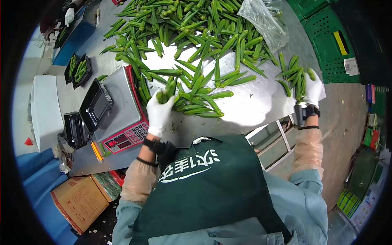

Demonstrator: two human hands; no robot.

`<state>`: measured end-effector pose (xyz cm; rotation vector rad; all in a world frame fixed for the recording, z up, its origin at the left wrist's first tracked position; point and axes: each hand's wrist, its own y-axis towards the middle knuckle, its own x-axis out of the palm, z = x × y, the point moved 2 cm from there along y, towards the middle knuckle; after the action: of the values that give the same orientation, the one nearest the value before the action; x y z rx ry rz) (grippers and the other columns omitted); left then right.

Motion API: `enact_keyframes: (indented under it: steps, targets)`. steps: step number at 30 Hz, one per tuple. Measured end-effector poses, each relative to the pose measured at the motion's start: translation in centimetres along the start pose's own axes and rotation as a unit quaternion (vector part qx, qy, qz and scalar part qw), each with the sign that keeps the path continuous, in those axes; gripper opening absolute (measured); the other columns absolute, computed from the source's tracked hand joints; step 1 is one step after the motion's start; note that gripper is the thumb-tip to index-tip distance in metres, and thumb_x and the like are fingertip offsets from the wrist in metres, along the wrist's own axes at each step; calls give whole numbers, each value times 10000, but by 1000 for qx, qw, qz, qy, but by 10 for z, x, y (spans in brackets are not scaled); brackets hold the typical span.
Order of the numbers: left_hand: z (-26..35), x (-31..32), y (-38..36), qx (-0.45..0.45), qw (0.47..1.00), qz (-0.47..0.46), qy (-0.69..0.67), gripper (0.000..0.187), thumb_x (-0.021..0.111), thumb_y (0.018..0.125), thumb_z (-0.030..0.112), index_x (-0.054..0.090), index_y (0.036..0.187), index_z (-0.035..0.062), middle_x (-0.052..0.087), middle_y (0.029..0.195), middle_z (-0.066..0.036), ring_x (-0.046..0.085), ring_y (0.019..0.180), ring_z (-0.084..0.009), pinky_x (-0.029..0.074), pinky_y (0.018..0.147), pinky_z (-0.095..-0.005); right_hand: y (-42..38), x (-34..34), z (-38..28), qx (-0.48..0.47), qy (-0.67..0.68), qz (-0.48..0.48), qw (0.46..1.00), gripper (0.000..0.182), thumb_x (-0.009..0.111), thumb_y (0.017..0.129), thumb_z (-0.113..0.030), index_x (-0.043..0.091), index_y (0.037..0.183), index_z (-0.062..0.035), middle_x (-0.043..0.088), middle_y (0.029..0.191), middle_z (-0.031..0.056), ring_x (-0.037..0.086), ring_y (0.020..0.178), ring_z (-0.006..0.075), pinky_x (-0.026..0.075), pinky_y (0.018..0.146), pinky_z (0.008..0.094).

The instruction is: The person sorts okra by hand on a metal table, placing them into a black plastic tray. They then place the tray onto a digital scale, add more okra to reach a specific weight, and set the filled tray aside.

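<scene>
Sorting station, shiny steel table (253, 106): the left hand (158, 112), in a white glove, is closing around a small bunch of green okra pods (165, 94) just beside the near right corner of the grey electronic scale with red keypad (122, 112), fingers clamped on the pods. The right hand (313, 87), also white-gloved, is resting at the table's right edge, its fingers curling over a second, loose cluster of green okra pods (295, 75) — whether it is gripping any of them cannot be told from here. A broad heap of loose green okra (188, 28) is covering the far half of the table, with more pods trailing toward the middle, so by the look of it most of the stock is still waiting to be handled. Black plastic trays (94, 104) are standing empty on the scale's left side, while two black trays already filled with okra (78, 70) are sitting near the table's far left edge — a small finished share, judging by the heap. A clear plastic bag (264, 20) is lying at the far right of the pile.
</scene>
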<state>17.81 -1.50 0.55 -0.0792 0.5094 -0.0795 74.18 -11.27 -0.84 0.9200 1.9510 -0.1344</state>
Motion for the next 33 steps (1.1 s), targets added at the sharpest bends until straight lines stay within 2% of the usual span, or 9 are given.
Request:
enact_keyframes:
  steps: [4,7,9,12,16,23,26,29,33]
  targets:
    - [16,47,26,57,994,-10,90,230,747,768,158,648,942,44,694,842,-155,680,764,-283,529,714,-347,-80,55,-135,-121,112,-151,975,209,669,848,-159,695,1025,-52,704,959,154,682,877,300,526,790,353]
    - [12,78,25,92,971,-53,213,294,776,746,218,641,964,74,688,908,-155,669,854,-332,530,737,-426,-156,82,-230,-31,118,-417,901,241,704,825,-241,670,1010,-91,691,917,144,677,810,295,534,735,399]
    - [0,86,19,127,940,-64,311,311,786,735,219,633,947,51,679,909,-157,661,866,-340,526,728,-428,-209,144,-208,-273,118,-253,921,264,722,819,-266,664,1015,-100,690,889,139,672,790,312,531,714,407]
    - [-8,65,19,71,980,-48,179,263,763,750,153,649,952,28,693,872,-143,667,785,-262,525,730,-351,-207,130,-222,-130,98,-340,926,275,720,816,-260,675,1023,-83,693,855,145,658,769,354,529,721,419]
    - [-15,13,10,-91,987,-90,-93,270,714,815,73,631,1057,-15,691,926,-76,647,805,-136,514,737,-271,-176,108,-194,146,351,-517,767,274,636,936,-284,690,1037,-35,658,740,-4,504,572,6,371,468,185]
    - [-4,-11,-24,-261,850,-141,-436,492,580,882,1,441,1354,15,619,1176,-156,658,982,-249,563,837,-365,-168,87,-198,258,485,-499,670,247,599,955,-208,676,1064,-1,669,805,22,437,534,28,317,447,198]
    - [8,-10,-32,-275,802,-144,-510,488,562,889,3,431,1359,34,603,1192,-138,623,1055,-271,529,932,-433,-169,89,-199,252,489,-505,665,249,604,951,-204,681,1074,-2,667,776,22,450,537,35,335,458,188]
    - [5,-15,-33,-268,780,-137,-549,479,568,893,13,437,1353,34,610,1149,-111,610,1045,-254,503,958,-441,-179,105,-195,162,411,-479,759,247,613,946,-200,688,1075,-3,660,767,14,517,581,21,378,472,191]
    - [-20,-23,-27,-221,785,-151,-559,446,583,893,25,467,1324,27,609,1101,-85,605,1000,-227,504,910,-406,-174,127,-204,-2,250,-408,878,281,687,850,-189,684,1102,-66,692,946,102,667,831,256,517,703,336]
